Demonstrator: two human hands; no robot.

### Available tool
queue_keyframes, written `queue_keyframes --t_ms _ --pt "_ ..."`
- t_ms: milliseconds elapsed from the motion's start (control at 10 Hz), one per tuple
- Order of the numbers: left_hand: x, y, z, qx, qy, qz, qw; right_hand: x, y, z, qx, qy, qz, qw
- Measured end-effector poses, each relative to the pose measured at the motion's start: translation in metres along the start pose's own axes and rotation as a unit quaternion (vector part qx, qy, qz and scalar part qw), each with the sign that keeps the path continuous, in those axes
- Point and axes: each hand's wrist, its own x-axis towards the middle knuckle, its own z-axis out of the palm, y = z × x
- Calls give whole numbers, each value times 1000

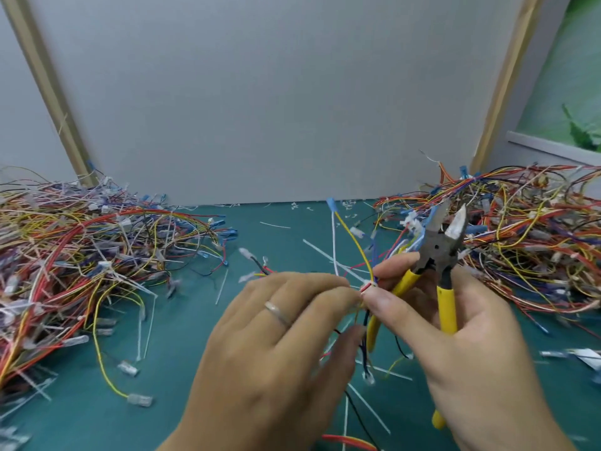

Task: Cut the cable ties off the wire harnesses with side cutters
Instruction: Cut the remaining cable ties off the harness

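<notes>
My left hand [279, 346], with a ring on one finger, pinches a small wire harness [353, 252] of yellow, white, red and blue wires at its bundled middle. My right hand [461, 340] grips the yellow-handled side cutters [439, 255], whose jaws point up and stand open, away from the wires. That hand's thumb and forefinger also pinch the harness at a white cable tie [369, 284], right beside my left fingertips. The lower wires hang down between both hands.
A big tangle of harnesses [81, 265] covers the left of the green mat [182, 369]; another pile [527, 242] lies at the right. Cut white tie pieces [325, 252] and loose wires litter the middle. A grey board [276, 92] stands behind.
</notes>
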Motion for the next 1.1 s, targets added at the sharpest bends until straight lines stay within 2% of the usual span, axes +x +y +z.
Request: queue_keyframes --t_ms 100,200,300,400,500,600,700,800,900,1000,1100 --pt "10 -8 -7 -5 28 1 1000 0 1 -1 -1 14 -2 1000" --pt "16 -30 -10 -14 22 -79 997 3 0 -6 -4 27 0 1000" --pt "16 -32 -17 57 -48 -32 997 7 1 -11 -22 43 -9 999" --pt "10 -37 -17 146 -64 45 986 11 2 -16 -35 45 -25 998" --pt "9 -40 -10 155 -53 55 985 12 -1 -16 -46 32 -22 998" --pt "6 -34 -8 100 -71 40 992 11 -2 -12 -51 7 -15 999" --pt "4 -34 -5 62 -140 -6 988 12 -1 -12 -71 -18 -6 997" --pt "2 -38 1 -8 -147 -106 983 13 -5 -12 -80 -22 -4 996" --pt "1 -44 8 -108 -110 -243 958 9 -19 -17 -59 -39 -17 997" --pt "0 -42 13 -142 -109 -279 943 -3 -35 1 -59 -140 -13 988" --pt "-2 -38 16 -90 -127 -250 956 -14 -54 26 10 -259 -11 966"
